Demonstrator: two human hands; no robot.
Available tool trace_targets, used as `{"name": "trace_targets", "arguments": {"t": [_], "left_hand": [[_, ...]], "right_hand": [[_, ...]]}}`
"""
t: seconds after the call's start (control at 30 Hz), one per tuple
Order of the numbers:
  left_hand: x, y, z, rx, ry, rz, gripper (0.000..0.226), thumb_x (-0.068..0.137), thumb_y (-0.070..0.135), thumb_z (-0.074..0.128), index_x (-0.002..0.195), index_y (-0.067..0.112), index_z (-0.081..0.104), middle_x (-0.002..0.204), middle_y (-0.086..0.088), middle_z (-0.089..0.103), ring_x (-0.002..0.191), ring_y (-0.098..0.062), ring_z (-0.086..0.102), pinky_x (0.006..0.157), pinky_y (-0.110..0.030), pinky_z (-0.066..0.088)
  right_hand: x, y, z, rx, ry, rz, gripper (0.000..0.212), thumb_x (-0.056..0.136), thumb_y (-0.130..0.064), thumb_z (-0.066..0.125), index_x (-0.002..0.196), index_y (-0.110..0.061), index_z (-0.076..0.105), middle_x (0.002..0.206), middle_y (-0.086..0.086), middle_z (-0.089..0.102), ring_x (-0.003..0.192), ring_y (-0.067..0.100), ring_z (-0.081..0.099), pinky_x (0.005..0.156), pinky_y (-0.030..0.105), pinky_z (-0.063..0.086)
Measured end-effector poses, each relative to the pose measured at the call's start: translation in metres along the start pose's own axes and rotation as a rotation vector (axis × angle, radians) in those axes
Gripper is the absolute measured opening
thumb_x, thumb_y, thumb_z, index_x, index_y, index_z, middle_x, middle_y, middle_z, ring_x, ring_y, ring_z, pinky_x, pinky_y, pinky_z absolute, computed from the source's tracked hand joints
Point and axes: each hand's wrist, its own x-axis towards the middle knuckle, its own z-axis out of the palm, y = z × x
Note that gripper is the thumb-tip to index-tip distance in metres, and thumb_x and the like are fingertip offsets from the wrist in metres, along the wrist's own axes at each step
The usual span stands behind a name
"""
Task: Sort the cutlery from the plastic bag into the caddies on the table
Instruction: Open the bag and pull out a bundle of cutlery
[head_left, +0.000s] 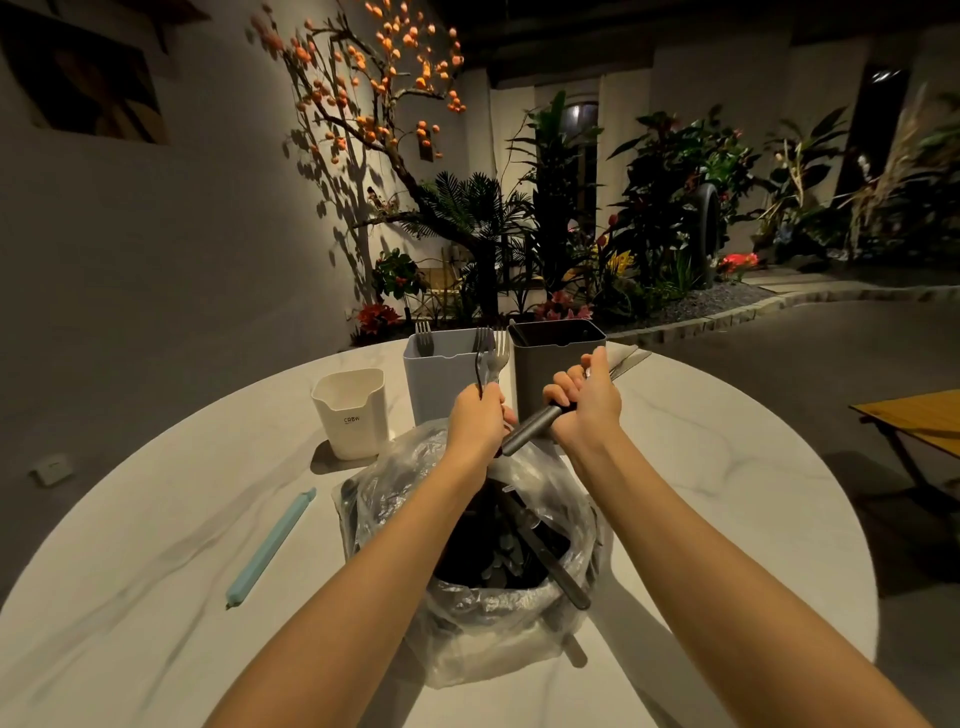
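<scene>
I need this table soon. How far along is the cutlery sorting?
Early. A few forks stand in the light grey caddy. The left hand holds forks, the right hand grips dark-handled knives. The clear plastic bag remains full; the white caddy looks empty.

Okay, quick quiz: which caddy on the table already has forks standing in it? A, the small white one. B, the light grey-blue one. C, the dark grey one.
B: fork tines stick up above the rim of the light grey-blue caddy, while the white caddy shows none.
</scene>
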Motion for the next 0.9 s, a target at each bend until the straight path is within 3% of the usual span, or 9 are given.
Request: {"name": "trace_targets", "arguments": {"t": [0.23, 0.37, 0.67, 0.73, 0.9], "left_hand": [[0.014, 0.006, -0.004, -0.04, 0.076, 0.02, 0.025, 0.1, 0.013, 0.034, 0.077, 0.014, 0.043, 0.064, -0.002, 0.051, 0.048, -0.011, 0.039, 0.045, -0.02, 0.034], [0.016, 0.006, 0.001, -0.002, 0.073, 0.031, 0.025, 0.099, 0.013, 0.035, 0.076, 0.015, 0.043, 0.062, 0.0, 0.048, 0.052, -0.011, 0.038, 0.048, -0.023, 0.031], [0.014, 0.009, 0.021, -0.311, -0.011, -0.034, 0.031, 0.099, 0.012, 0.038, 0.068, 0.014, 0.039, 0.058, -0.002, 0.035, 0.052, -0.012, 0.031, 0.051, -0.025, 0.028], [0.018, 0.01, 0.021, -0.273, -0.007, -0.031, 0.029, 0.098, 0.011, 0.038, 0.069, 0.013, 0.039, 0.058, -0.002, 0.035, 0.052, -0.013, 0.031, 0.049, -0.025, 0.028], [0.038, 0.012, 0.016, -0.072, -0.011, -0.059, 0.021, 0.097, 0.015, 0.038, 0.076, 0.014, 0.043, 0.064, -0.001, 0.041, 0.057, -0.016, 0.037, 0.052, -0.027, 0.032]], "right_hand": [[0.014, -0.012, -0.003, 0.133, 0.072, 0.047, 0.04, 0.101, -0.032, 0.043, 0.066, -0.014, 0.037, 0.04, -0.005, 0.026, 0.03, 0.008, 0.022, 0.031, 0.017, 0.02], [0.017, -0.013, 0.001, 0.177, 0.07, 0.06, 0.041, 0.101, -0.036, 0.042, 0.068, -0.013, 0.039, 0.041, -0.004, 0.026, 0.03, 0.008, 0.022, 0.031, 0.017, 0.021], [0.01, 0.006, 0.009, 0.117, 0.033, 0.221, 0.04, 0.099, -0.025, 0.046, 0.062, -0.015, 0.036, 0.037, -0.004, 0.03, 0.029, 0.008, 0.026, 0.032, 0.017, 0.025], [0.01, 0.006, 0.013, 0.005, 0.048, 0.189, 0.039, 0.098, -0.025, 0.045, 0.061, -0.016, 0.035, 0.039, -0.004, 0.034, 0.035, 0.01, 0.032, 0.037, 0.019, 0.03], [0.023, 0.001, 0.021, -0.571, 0.143, -0.085, 0.044, 0.099, -0.027, 0.038, 0.058, -0.015, 0.047, 0.061, 0.002, 0.047, 0.061, 0.014, 0.042, 0.056, 0.026, 0.033]]}}
